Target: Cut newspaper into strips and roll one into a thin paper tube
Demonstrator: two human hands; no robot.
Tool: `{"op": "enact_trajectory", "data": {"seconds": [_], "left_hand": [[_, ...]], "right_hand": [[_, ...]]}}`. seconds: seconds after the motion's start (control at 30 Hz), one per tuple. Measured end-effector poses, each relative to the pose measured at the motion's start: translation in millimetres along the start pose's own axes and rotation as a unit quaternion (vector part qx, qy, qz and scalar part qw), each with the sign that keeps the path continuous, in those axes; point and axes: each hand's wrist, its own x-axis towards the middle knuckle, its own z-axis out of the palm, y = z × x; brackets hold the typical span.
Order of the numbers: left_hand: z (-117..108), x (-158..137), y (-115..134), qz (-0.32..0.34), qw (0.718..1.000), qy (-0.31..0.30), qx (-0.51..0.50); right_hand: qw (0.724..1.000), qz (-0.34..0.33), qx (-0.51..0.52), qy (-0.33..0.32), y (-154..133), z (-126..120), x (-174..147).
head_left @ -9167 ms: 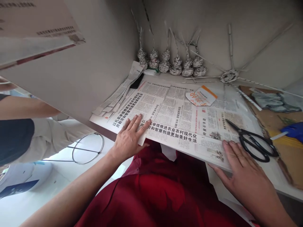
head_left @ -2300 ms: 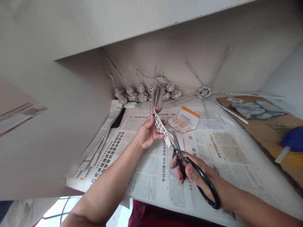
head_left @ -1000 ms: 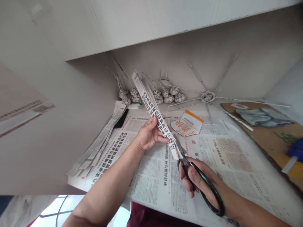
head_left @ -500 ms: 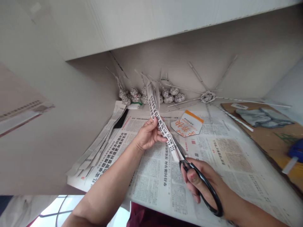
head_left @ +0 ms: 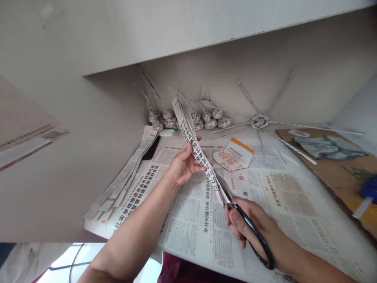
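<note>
My left hand (head_left: 185, 165) pinches a folded newspaper strip (head_left: 191, 135) between thumb and fingers, holding it raised at a slant above the table. In my right hand (head_left: 250, 220) is a pair of black-handled scissors (head_left: 263, 247). The blades lie along the lower end of the strip, and the paper there is split lengthwise around them. Printed newspaper sheets (head_left: 188, 228) cover the tabletop below both hands. To the left of my left hand lies a stack of cut newspaper strips (head_left: 129, 177), partly over a black flat object (head_left: 151, 148).
Several woven paper gourds (head_left: 196, 120) stand along the back wall. A woven paper piece with spokes (head_left: 259, 121) leans there too. An orange-and-white card (head_left: 233, 155) lies mid-table. At right are cardboard (head_left: 287, 141), denim scraps (head_left: 330, 146) and a blue object (head_left: 370, 188). A shelf overhangs above.
The upper end of the newspaper strip has swung left and its layers have spread slightly. The scissor handles have drawn closer together, with the blades still in the strip's lower end.
</note>
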Motion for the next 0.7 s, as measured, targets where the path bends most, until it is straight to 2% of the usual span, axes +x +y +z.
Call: {"op": "enact_trajectory", "data": {"seconds": [0.13,0.23,0.37,0.57,0.7], "left_hand": [[2,0,-3,0.0,1.0,0.002,0.008],[4,0,-3,0.005,1.0,0.026,0.003],[3,1,-2,0.013,0.999,0.043,0.002],[0,1,-1,0.043,0.998,0.041,0.023],[-1,0,-1,0.041,0.999,0.018,0.031]], "right_hand": [[1.0,-0.005,-0.003,-0.015,-2,0,1],[0.999,-0.022,-0.001,-0.024,2,-1,2],[1.0,-0.01,-0.005,-0.013,7,-5,3],[1.0,-0.007,-0.015,-0.005,2,-5,3],[0.999,-0.007,-0.044,-0.002,-7,-4,2]]}}
